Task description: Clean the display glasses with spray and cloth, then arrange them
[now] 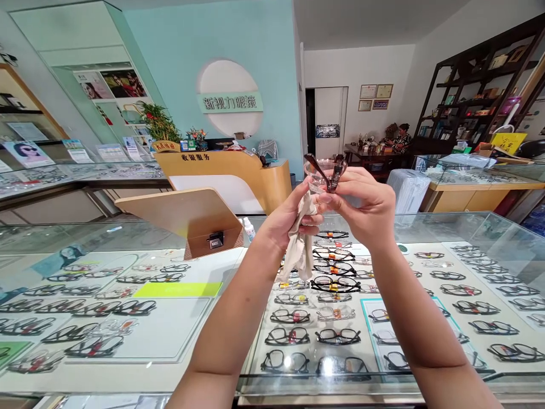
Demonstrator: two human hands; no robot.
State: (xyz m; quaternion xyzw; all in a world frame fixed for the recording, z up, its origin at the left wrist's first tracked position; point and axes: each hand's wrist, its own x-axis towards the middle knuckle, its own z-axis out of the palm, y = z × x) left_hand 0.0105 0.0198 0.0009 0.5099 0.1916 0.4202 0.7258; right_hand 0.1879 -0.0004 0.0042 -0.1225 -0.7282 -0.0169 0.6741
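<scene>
Holding the glasses w/ clear lenses and slim dark temples [318, 172] up in midair, toward the far edge of the long glass-topped display counter [374, 392], we've got both hands close together on them. Our bare L hand [293, 217] is curled nearly closed, fingers bunched round a limp, pale beige cloth [299, 250], thumb up near the lower rim; can't tell how firmly it bears on the lens. Our bare R hand [361, 196] pinches the pair near a hinge, thumb vs. fingers, w/ the exact contact pt. partly hidden.

Main risk, in our view: a slip. Nothing props the glasses from below, so if the R pinch loosened they could drop onto the counter's glass top, prob. scratching a lens or knocking a temple out of line. Twisting one hand against the other could also strain that hinge, b/c both grips sit so near it. Bare fingertips this close to the lenses could leave smudges, esp. where no cloth comes between. The cloth's loose end hangs well below the L hand; it could snag a temple tip if the pair were lowered.

Also, the small white spray bottle w/ a blue label [249, 229] stands near the counter's far edge, just right of the slanted tan wooden board [179, 218]; a wide L elbow or wrist swing could tip it.
</scene>
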